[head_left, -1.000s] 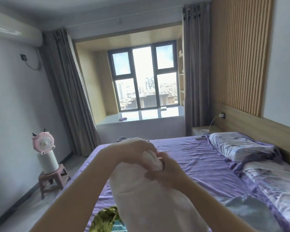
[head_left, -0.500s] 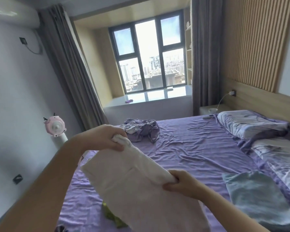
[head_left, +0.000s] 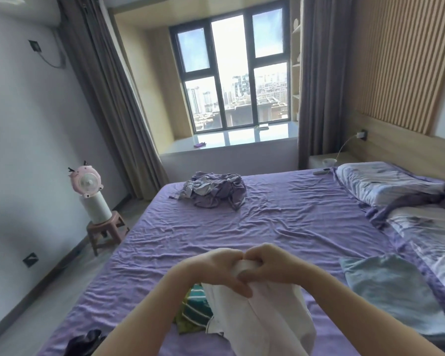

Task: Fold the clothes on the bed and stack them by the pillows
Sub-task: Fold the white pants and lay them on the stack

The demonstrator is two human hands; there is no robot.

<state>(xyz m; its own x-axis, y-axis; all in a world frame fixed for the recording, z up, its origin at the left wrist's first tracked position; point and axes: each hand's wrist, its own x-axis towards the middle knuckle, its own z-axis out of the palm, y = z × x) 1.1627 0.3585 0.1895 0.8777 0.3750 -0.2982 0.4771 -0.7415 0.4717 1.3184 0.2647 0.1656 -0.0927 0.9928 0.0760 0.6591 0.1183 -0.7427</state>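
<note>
From the head camera, both hands meet above the near part of the wide bed covered by a wrinkled purple sheet (head_left: pixel 280 222). The left hand (head_left: pixel 216 265) and the right hand (head_left: pixel 270 265) touch each other, and the fingers of both are curled, grasping the top edge of a white cloth garment (head_left: pixel 265 319) that hangs down from them over the sheet. Just left of the hanging cloth lies a crumpled green and teal striped garment (head_left: pixel 194 312), partly hidden behind it. A folded light blue garment (head_left: pixel 393 291) lies flat on the right, beside the nearer of two floral-print pillows (head_left: pixel 432 235). A crumpled heap of purple and grey clothes (head_left: pixel 216 190) sits at the far side of the bed. A dark bundle (head_left: pixel 85 341) lies at the near left corner.
</note>
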